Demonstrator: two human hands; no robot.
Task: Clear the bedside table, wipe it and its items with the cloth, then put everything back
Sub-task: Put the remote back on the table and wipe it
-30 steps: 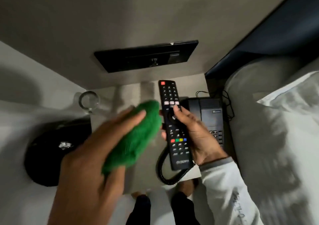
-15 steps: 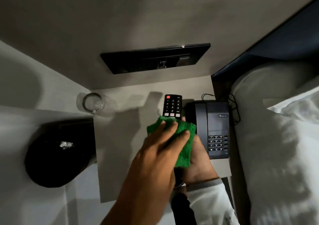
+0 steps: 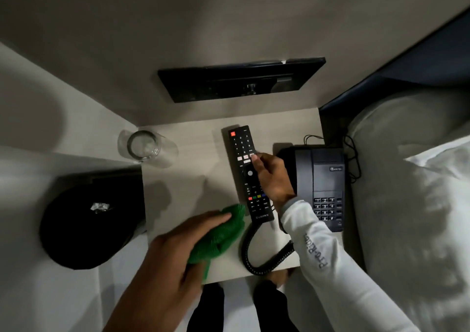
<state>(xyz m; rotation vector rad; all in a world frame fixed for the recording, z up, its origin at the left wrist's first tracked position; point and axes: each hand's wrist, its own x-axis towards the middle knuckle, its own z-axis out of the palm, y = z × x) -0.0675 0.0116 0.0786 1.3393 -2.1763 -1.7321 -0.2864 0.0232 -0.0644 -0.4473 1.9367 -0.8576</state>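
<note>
A black remote [image 3: 245, 171] lies lengthwise on the pale bedside table [image 3: 190, 189], buttons up. My right hand [image 3: 272, 179] grips its right edge, thumb on the buttons. My left hand [image 3: 175, 252] holds the bunched green cloth [image 3: 221, 235] over the table's front part, just left of the remote's lower end. A black phone [image 3: 319, 186] stands at the table's right side, its coiled cord [image 3: 256, 255] looping over the front edge. A clear drinking glass [image 3: 146, 147] stands at the back left corner.
A black round bin [image 3: 86, 222] with a scrap of foil in it stands on the floor left of the table. A black wall panel [image 3: 241, 79] hangs above the table. A bed with white pillows [image 3: 417, 204] lies to the right.
The cloth has come off the remote and moved down-left with my left hand. The remote, held up and wiped before, now lies low on the table in my right hand.
</note>
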